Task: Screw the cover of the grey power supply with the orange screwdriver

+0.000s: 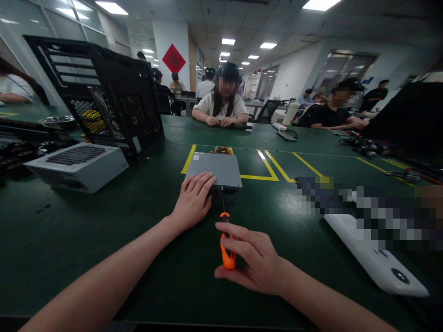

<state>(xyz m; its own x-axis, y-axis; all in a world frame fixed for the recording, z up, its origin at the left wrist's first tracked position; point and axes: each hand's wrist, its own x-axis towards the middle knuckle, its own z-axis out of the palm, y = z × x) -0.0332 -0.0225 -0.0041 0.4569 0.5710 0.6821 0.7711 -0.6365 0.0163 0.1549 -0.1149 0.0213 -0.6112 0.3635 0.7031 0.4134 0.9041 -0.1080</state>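
Observation:
A grey computer power supply [218, 166] lies on the green table straight ahead, with a bundle of coloured wires [221, 151] at its far side. My left hand [194, 200] steadies it, fingers over the top near the left corner and thumb down by the near side. An orange and black screwdriver [227, 251] is in my right hand [254, 256], its handle between the thumb and fingers. The shaft points away from me and its tip reaches the near face of the power supply. Whether the tip sits in a screw is too small to tell.
A second power supply [83, 166] lies at left, before an upright black computer case [114, 92]. A white device [375, 253] and a blurred patch are at right. Yellow tape [259, 177] marks the table [166, 286]. Across it sits a person [221, 103].

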